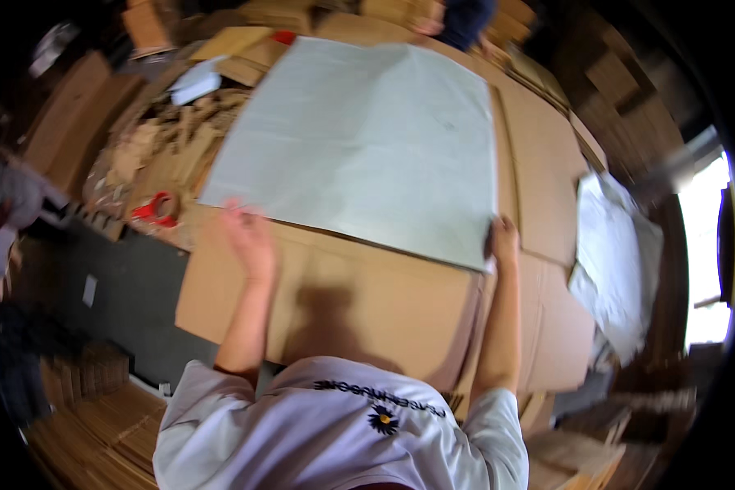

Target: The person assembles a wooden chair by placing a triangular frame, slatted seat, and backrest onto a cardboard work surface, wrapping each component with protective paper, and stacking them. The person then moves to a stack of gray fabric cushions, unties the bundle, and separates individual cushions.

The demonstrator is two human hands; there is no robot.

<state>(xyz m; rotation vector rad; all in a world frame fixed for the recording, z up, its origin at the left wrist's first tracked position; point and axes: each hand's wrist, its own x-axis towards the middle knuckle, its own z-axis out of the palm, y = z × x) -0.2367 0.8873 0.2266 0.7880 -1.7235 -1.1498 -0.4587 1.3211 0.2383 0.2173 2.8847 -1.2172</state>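
A grey sheet [359,139] lies on cardboard [343,302], stretching far from both hands: left hand [249,241] spread at its near-left corner, right hand [503,241] pinching its near-right corner.

I read the big grey sheet [359,139] as matt, smooth board or paper. The flattened cardboard [343,302] beneath is brown, dull, slightly fibrous. Far left, cardboard scraps [159,143] look rough-edged. On the right, crumpled white paper [616,253], faint sheen. Red tape dispenser [155,210] looks glossy plastic.
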